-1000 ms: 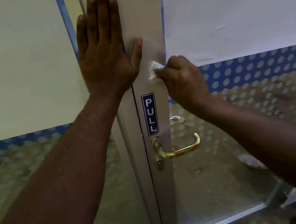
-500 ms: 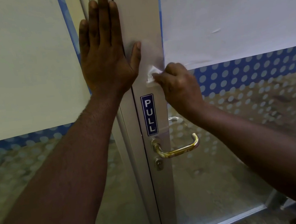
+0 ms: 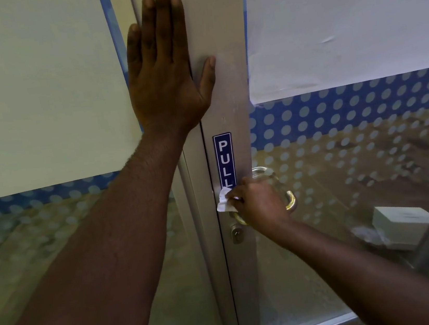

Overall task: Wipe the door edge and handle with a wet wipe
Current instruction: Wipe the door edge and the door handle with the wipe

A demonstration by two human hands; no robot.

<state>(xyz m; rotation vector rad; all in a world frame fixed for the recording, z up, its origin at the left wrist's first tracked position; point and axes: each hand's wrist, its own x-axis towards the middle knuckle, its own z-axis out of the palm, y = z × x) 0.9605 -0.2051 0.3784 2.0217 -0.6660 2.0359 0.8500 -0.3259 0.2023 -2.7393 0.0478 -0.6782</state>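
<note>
A grey metal door edge runs top to bottom through the middle of the view. My left hand lies flat and open against it up high, fingers pointing up, thumb on the door stile. My right hand is shut on a small white wet wipe, pressing it on the stile just below the blue PULL sticker. The hand covers most of the brass handle; only its right bend and a bit of the lower bar show. The keyhole sits just beneath.
Glass panels with white sheets and a blue dotted band flank the stile on both sides. Through the right glass a white box lies on the floor. A second handle shows behind the glass.
My right hand has slid the wipe down the stile from above the PULL sticker to just below it, at the handle. My left hand has stayed flat in place.
</note>
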